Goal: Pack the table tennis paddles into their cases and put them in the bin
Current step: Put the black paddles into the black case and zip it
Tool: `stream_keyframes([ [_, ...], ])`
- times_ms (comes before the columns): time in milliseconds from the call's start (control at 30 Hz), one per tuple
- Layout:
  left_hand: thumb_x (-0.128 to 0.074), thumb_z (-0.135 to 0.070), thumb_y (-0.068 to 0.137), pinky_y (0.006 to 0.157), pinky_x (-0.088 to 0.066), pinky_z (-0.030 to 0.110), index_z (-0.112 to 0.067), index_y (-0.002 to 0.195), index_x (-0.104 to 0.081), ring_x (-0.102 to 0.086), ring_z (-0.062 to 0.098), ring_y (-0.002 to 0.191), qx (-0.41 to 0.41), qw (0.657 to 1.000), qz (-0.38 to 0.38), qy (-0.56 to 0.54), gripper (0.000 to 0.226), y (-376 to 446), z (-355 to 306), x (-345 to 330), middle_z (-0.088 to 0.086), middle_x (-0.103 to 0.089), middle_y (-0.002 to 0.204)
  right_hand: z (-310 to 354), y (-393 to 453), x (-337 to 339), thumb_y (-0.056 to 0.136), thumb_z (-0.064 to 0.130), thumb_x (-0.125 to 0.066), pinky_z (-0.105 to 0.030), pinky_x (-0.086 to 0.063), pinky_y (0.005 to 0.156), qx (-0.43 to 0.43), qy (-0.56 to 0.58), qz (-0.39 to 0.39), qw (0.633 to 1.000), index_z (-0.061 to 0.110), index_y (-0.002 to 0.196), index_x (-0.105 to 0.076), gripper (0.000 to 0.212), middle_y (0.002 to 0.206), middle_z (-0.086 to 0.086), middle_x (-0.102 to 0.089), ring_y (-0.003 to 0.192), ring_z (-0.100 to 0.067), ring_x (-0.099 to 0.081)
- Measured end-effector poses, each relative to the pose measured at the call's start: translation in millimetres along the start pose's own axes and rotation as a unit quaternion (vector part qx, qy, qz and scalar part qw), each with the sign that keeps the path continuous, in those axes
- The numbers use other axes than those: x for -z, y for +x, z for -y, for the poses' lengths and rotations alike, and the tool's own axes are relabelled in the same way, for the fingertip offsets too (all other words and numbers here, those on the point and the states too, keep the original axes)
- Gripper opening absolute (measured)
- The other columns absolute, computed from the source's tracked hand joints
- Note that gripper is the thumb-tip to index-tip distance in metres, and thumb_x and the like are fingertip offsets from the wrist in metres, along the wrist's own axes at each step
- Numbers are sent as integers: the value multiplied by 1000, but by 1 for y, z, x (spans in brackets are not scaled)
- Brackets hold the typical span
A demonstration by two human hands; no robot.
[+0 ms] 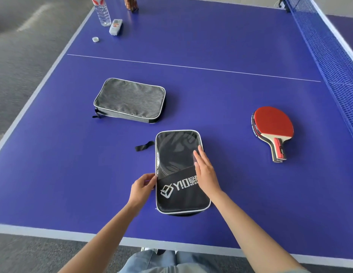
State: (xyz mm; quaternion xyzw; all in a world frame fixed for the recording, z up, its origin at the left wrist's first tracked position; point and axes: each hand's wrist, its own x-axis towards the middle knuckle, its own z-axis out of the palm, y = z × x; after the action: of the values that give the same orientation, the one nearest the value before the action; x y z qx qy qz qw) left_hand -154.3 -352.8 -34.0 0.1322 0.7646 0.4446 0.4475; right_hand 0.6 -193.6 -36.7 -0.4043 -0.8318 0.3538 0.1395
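The black case lies flat on the counter before the person; right hand, fingers spread, presses it steady while the left hand pinches its side edge, likely the zip; one red paddle waits right, the grey case beyond.

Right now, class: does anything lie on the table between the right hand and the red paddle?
Nothing visible does. The right hand rests on the black case; between it and the red paddle lies only bare blue table. The bin is out of view.
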Motion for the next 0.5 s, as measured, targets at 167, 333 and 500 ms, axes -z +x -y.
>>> stream_keyframes([
  [167, -54, -22, 95, 87, -53, 27, -17, 111, -67, -69, 18, 90, -12, 999, 28, -16, 21, -7, 4, 11, 5, -71, 103, 6, -1, -13, 95, -11, -34, -18, -22, 112, -33, 14, -27, 999, 3, 145, -28, 52, 158, -5, -15, 147, -24, -14],
  [333, -44, 11, 87, 68, -53, 14, -17, 110, -66, -69, 9, 80, -17, 998, 63, -6, 42, -21, 16, 34, 4, -72, 98, 20, -2, -29, 83, -27, -31, -9, -14, 110, -83, 26, -78, 993, 2, 147, -22, 71, 159, -4, -14, 147, -23, -14],
  [500, -59, 11, 79, 66, -52, 13, -19, 99, -68, -65, 9, 72, -43, 992, 78, 89, 38, -28, 36, 56, -2, -70, 88, 28, -3, -38, 89, -20, -32, -13, -14, 112, -113, -9, -96, 989, 4, 148, -21, 64, 159, -2, -12, 148, -27, -8],
])
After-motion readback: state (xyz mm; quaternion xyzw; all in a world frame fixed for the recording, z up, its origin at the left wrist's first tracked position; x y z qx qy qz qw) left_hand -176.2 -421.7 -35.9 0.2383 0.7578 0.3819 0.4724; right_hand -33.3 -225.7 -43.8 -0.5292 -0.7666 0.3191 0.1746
